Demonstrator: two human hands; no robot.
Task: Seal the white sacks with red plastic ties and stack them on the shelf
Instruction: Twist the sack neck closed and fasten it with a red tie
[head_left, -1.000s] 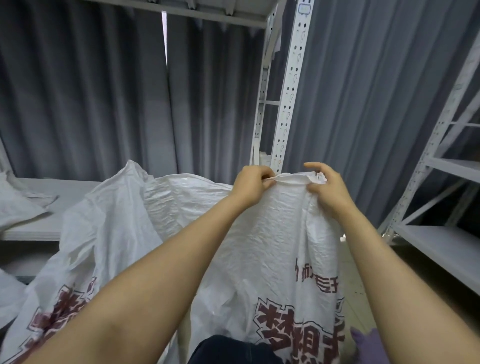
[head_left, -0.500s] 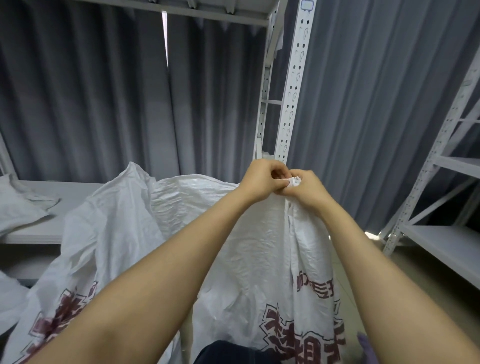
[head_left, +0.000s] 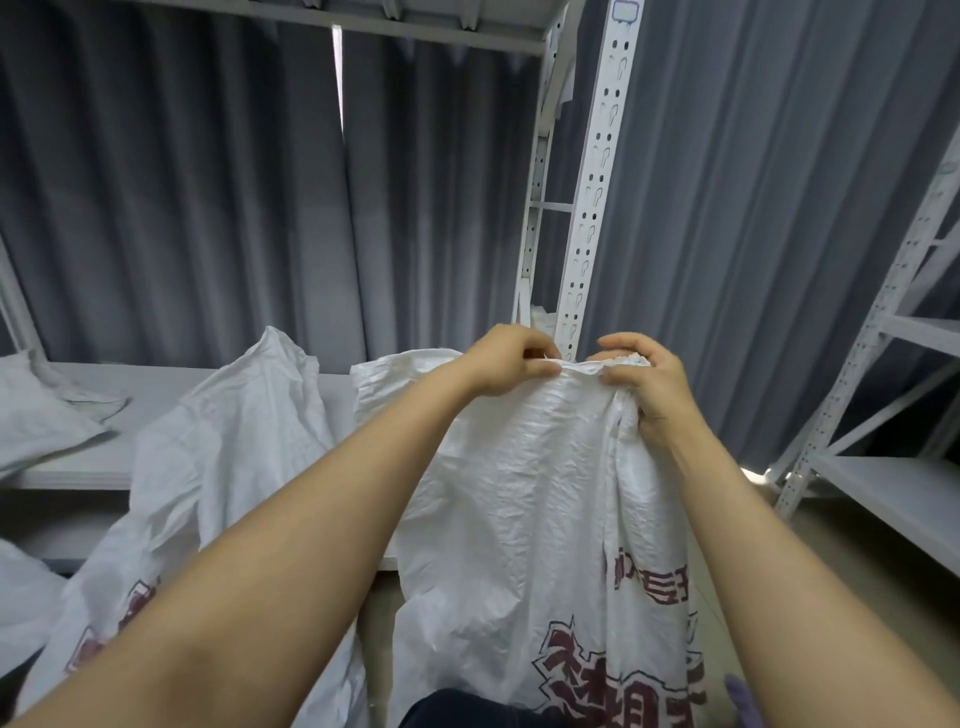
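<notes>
In the head view the white sack (head_left: 519, 493) runs off the bottom edge, its dark red print cut short, and its mouth is hidden inside the fingers. The left hand (head_left: 511, 358) pinches the crinkled woven-plastic rim, and just beside it the right hand (head_left: 647, 382) curls round a gathered bunch, holding the sack up before the grey shelf (head_left: 156, 384). A second sack (head_left: 234, 447), limp and creased, slumps against that shelf.
</notes>
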